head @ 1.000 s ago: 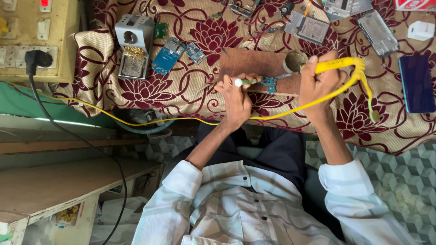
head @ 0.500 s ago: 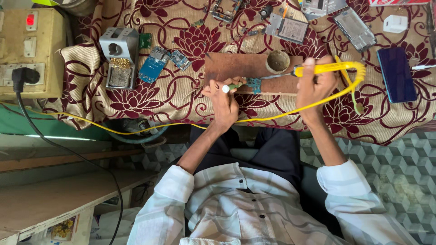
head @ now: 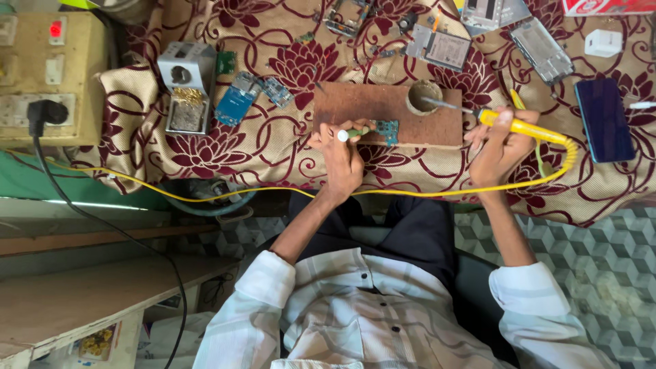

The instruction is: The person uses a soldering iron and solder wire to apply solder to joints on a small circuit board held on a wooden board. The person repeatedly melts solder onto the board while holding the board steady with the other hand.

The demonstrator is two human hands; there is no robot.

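A brown wooden block (head: 362, 109) lies on the floral cloth (head: 205, 154). On its near edge sits a small blue circuit board (head: 388, 130). My left hand (head: 339, 160) holds a thin tool with a white and green end (head: 352, 134) against that board. My right hand (head: 497, 152) grips a yellow soldering iron (head: 526, 128). Its metal tip reaches into a small round tin (head: 424, 97) on the block's far right corner. The iron's yellow cord (head: 239, 195) loops past my right hand and trails left along the table edge.
A dark phone (head: 604, 119) lies right of my right hand. Opened phone frames (head: 540, 48) and a white adapter (head: 603, 42) sit at the far right. Small blue boards (head: 236, 104) and a grey metal part (head: 186, 96) lie left. A switch box with a black plug (head: 41, 109) stands far left.
My right hand has drawn the soldering iron off the circuit board and swung its tip to the round tin. My left hand stays at the board with its tool.
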